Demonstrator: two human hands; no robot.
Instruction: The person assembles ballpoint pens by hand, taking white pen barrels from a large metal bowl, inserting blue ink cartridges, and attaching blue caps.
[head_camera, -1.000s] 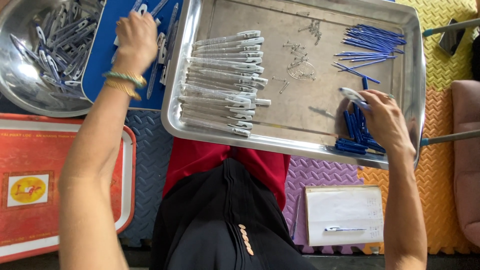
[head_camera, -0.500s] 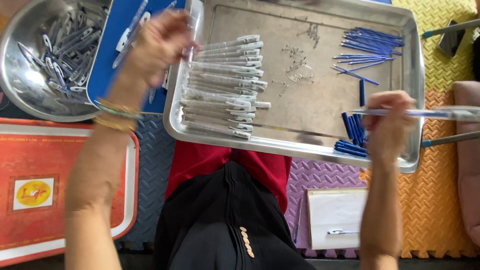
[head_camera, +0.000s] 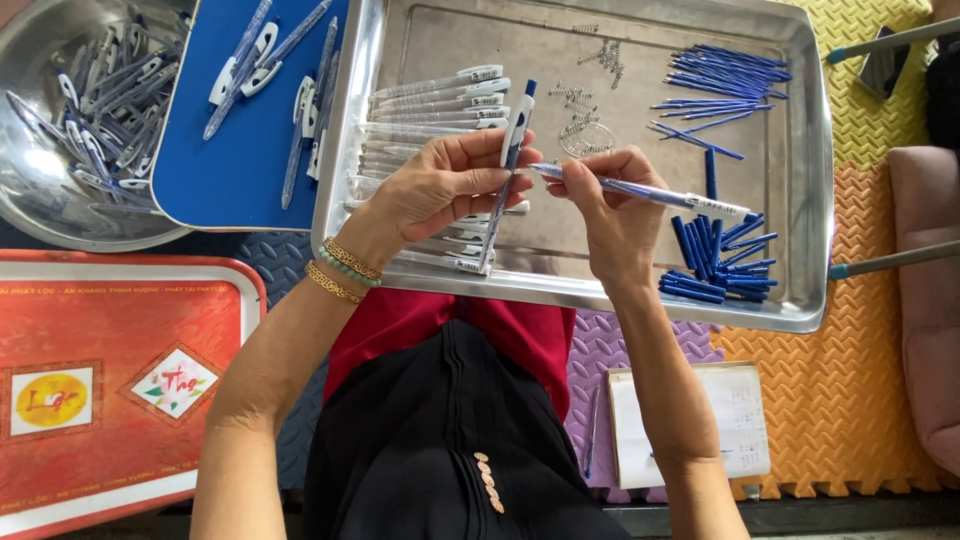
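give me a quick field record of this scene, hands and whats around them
left hand: holds a pen barrel upright over the steel tray
right hand: holds a blue refill pen part level, its tip meeting the barrel
tray: clear barrels, springs, blue refills, blue caps
beside: blue tray, metal bowl, red tray

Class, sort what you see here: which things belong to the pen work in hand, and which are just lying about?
In use:
left hand holding a pen barrel
right hand holding a pen part
steel tray
springs
blue refills

Lying about:
red tray
notepad
foam mats
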